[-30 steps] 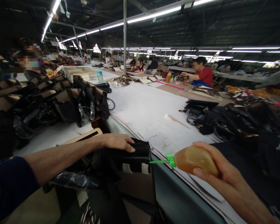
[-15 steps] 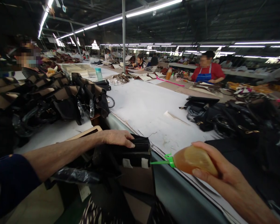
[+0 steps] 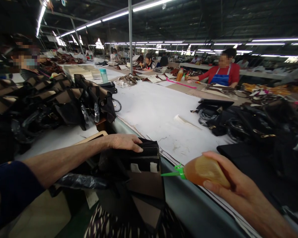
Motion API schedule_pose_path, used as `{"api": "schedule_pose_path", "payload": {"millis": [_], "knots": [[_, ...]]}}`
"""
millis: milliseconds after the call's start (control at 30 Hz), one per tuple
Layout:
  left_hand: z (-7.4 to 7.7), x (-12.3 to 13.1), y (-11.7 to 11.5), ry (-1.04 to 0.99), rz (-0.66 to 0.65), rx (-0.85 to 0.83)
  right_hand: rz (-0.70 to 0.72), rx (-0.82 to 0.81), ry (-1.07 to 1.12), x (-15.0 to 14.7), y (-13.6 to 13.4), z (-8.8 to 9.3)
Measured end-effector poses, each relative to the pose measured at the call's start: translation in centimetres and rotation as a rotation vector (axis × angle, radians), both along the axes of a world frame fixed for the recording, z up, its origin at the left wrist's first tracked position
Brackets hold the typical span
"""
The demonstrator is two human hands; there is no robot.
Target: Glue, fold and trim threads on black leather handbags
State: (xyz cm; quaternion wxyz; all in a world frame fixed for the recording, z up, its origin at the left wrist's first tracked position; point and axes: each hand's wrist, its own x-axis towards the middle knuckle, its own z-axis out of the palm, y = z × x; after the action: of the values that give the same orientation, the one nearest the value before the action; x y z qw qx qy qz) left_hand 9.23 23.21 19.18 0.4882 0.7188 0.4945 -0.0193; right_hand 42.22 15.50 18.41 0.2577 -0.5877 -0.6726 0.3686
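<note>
A black bag [image 3: 145,183] with a brown lining rests on my lap, its top edge tilted towards me. My left hand [image 3: 126,142] grips that upper edge, the fingers bent over the far side and partly hidden. Two small white tabs show on the bag just below the edge. Wrapped around a squeeze bottle [image 3: 205,171] of amber liquid is my right hand [image 3: 234,180]. The bottle lies nearly level, and its green nozzle points left, with the tip at the bag's right side; whether it touches I cannot tell.
A white-covered table [image 3: 149,109] stretches ahead. Black bags [image 3: 64,102] crowd its left side, and more black bags [image 3: 258,132] lie at the right. A teal-capped bottle [image 3: 103,76] stands farther back. Across the table sits a person in a blue apron [image 3: 221,76].
The nozzle tip sits slightly lower along the bag's right side than before. My left hand keeps its hold. The whole view has shifted slightly, and the co-worker across has stretched out an arm.
</note>
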Motion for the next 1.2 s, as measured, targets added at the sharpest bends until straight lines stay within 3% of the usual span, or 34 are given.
{"api": "schedule_pose_path", "payload": {"millis": [433,933,1200], "knots": [[0.2,-0.2,0.3,-0.007,-0.007,-0.012,0.016,0.007,0.009,0.5,-0.6,-1.7],[0.1,-0.3,0.4,-0.013,-0.006,0.010,0.055,0.078,-0.136,0.5,-1.5,-1.9],[0.5,-0.2,0.4,-0.003,-0.013,0.052,0.086,0.082,-0.124,1.1,-1.5,-3.4]]}}
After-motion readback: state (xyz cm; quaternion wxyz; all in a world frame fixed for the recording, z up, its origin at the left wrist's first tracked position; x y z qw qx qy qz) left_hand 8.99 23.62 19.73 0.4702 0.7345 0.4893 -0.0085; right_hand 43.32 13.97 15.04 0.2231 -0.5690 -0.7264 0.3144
